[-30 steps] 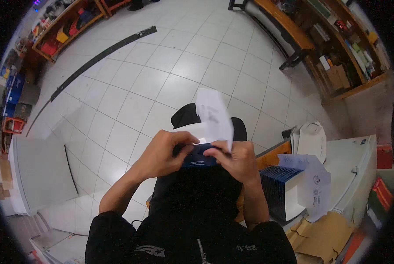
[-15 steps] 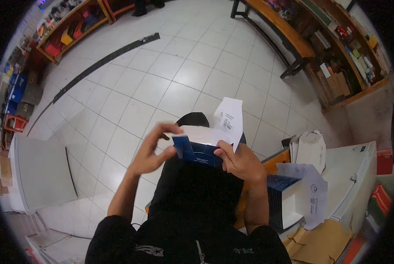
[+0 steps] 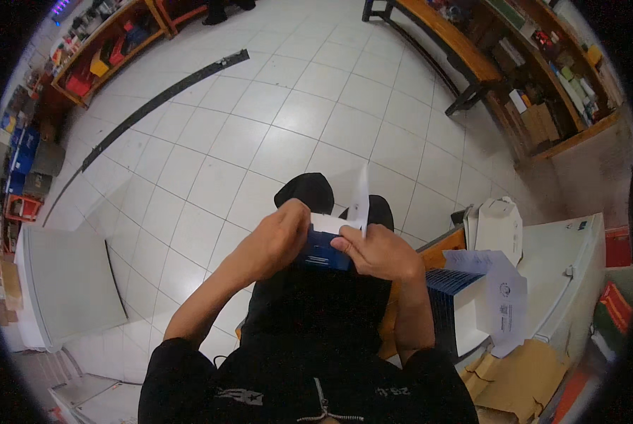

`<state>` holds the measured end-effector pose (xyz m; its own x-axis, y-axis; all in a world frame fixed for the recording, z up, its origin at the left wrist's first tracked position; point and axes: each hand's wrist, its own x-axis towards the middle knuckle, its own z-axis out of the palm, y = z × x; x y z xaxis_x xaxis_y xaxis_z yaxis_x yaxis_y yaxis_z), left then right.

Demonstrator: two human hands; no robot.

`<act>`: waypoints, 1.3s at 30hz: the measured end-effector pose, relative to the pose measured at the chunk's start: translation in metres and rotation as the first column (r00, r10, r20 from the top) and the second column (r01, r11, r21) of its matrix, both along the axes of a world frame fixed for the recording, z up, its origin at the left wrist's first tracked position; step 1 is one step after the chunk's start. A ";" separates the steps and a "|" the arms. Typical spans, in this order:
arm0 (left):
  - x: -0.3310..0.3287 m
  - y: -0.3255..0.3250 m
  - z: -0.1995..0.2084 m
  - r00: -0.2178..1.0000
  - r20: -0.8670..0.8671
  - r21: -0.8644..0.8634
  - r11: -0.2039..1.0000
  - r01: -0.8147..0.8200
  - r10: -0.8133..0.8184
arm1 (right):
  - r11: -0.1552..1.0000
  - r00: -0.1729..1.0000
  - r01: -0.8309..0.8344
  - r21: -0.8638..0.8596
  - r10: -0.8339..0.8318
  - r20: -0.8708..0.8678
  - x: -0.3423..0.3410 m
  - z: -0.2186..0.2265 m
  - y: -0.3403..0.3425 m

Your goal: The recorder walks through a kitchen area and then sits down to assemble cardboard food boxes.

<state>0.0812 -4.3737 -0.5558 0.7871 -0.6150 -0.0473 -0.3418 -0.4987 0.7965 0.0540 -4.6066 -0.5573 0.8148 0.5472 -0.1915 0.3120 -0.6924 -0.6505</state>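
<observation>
Above my lap I hold a small folding carton point(image 3: 323, 249), blue outside and white inside, with a white flap standing up at its right end. My left hand point(image 3: 277, 239) is closed over the carton's left end, its fingers curled and partly hiding that end. At the other end my right hand point(image 3: 385, 253) grips the carton, thumb on the blue front panel and fingers behind. To my right, a row of similar blue and white cartons point(image 3: 465, 304) stands packed together, with white flaps spread out on the right.
White folded card pieces point(image 3: 499, 230) lie behind the row of cartons, by a white cabinet point(image 3: 560, 265). Torn brown cardboard point(image 3: 525, 381) lies at the lower right. A pale box-like unit point(image 3: 72, 283) stands left; a wooden bench point(image 3: 458, 49) and shelves point(image 3: 542, 92) are far right.
My left hand has moved right and closed over the carton's left end, where the blue side flap stood out. The white flap at the right has turned nearly edge-on.
</observation>
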 end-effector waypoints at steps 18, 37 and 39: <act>-0.006 0.018 -0.045 0.950 -0.292 -0.612 0.741 -0.275 0.111 | 0.925 0.982 0.184 0.332 -0.160 -0.096 -0.008 -0.017 0.002; -0.023 -0.005 -0.014 0.972 0.061 0.049 0.972 -0.231 0.228 | 0.957 0.967 0.108 0.269 -0.165 0.197 -0.036 -0.033 -0.007; -0.026 -0.004 -0.013 0.986 0.074 0.049 0.987 -0.154 0.150 | 0.932 0.985 0.174 0.318 -0.169 -0.045 -0.034 -0.027 -0.006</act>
<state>0.0553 -4.3775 -0.5689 0.8736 -0.4863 -0.0190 -0.3127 -0.5909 0.7437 0.0199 -4.6128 -0.5841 0.9000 0.4337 -0.0435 0.1945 -0.4889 -0.8504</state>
